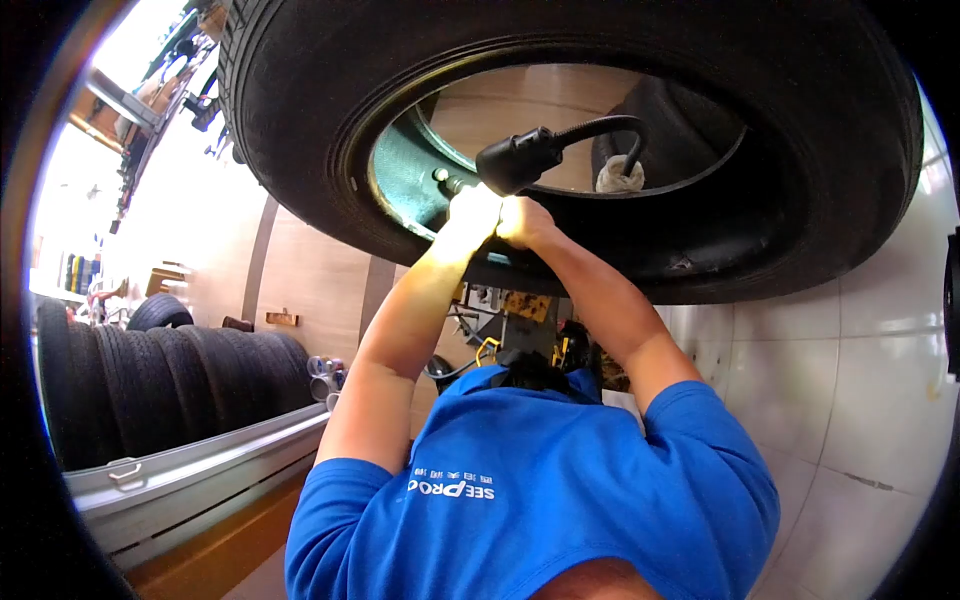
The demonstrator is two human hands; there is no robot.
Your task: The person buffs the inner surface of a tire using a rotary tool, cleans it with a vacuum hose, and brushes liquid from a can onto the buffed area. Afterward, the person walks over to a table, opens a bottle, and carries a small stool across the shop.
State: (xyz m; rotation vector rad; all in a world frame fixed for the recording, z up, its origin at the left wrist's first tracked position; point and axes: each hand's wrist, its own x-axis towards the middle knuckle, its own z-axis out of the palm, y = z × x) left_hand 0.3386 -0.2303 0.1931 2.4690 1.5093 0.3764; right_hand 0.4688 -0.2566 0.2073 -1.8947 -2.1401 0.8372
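Note:
A large black tire point(330, 150) hangs before me, and both my hands reach into its opening at the lower inner wall. My left hand point(472, 216) is closed and washed out by bright light. Just beyond its fingers a short dark cylindrical piece point(456, 185) shows against the lit greenish inner lining point(402, 178). Beside it, touching or nearly so, my right hand point(525, 221) is curled shut. What either hand grips is hidden. The black head of a gooseneck lamp point(518, 161) sits right above my hands, its bent neck running to a whitish base point(620, 175).
Several used tires point(180, 380) stand in a row at the left, on a grey metal rack point(210, 455). Below the tire are cluttered tools and equipment point(510, 320). Pale tiles point(785, 400) cover the right side. Shelves and goods point(150, 120) line the upper left.

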